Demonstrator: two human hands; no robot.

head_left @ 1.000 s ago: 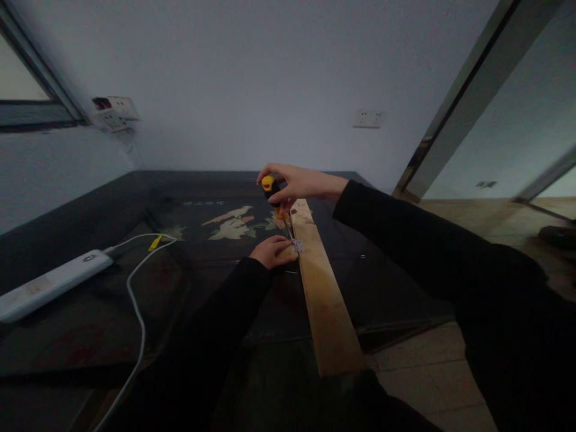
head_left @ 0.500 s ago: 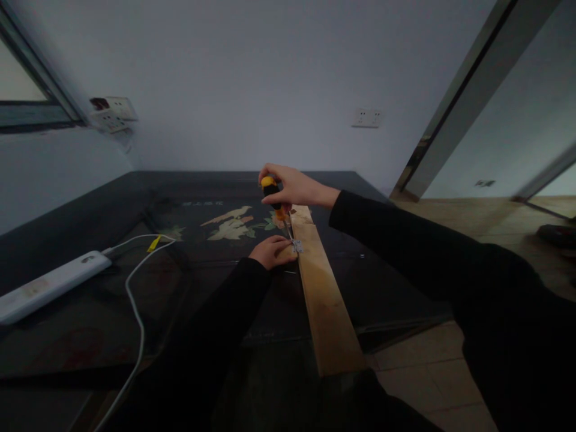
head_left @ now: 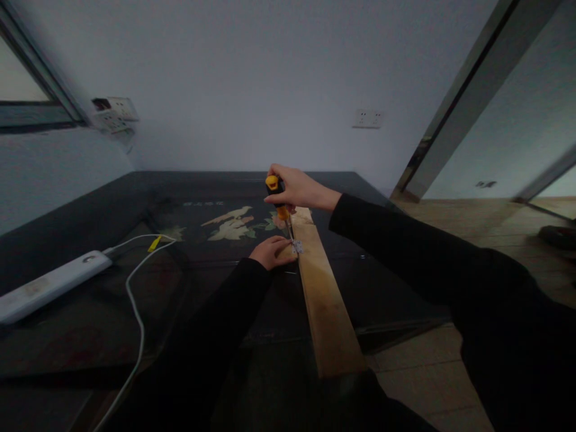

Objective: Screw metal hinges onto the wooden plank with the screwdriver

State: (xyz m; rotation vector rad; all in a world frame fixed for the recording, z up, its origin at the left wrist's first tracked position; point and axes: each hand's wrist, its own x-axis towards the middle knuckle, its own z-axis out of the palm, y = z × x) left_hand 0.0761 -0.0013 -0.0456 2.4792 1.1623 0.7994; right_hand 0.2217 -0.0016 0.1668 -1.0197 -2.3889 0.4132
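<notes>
My right hand (head_left: pixel 294 187) is wrapped round the handle of a yellow and black screwdriver (head_left: pixel 275 186), which slants with its shaft pointing down. Its tip meets a small silver hinge (head_left: pixel 297 246) at the left edge of a long wooden board (head_left: pixel 330 306). My left hand (head_left: pixel 272 252) is closed at the hinge's left side, thumb and fingers steadying it; a bit of light wood seems to show between them. Just below that hand lies a small thin metal piece (head_left: pixel 290 273), too small to name.
The board lies on a dark table (head_left: pixel 216 276) with a bird-and-flower picture, its near end beyond the table's front edge. A white power strip (head_left: pixel 54 285) with a white cable (head_left: pixel 136 300) is at left. Behind stands a wall with a socket (head_left: pixel 368 119).
My right hand and the screwdriver handle have shifted slightly right, making the screwdriver a little more upright. My left hand, the hinge and the board stay in place.
</notes>
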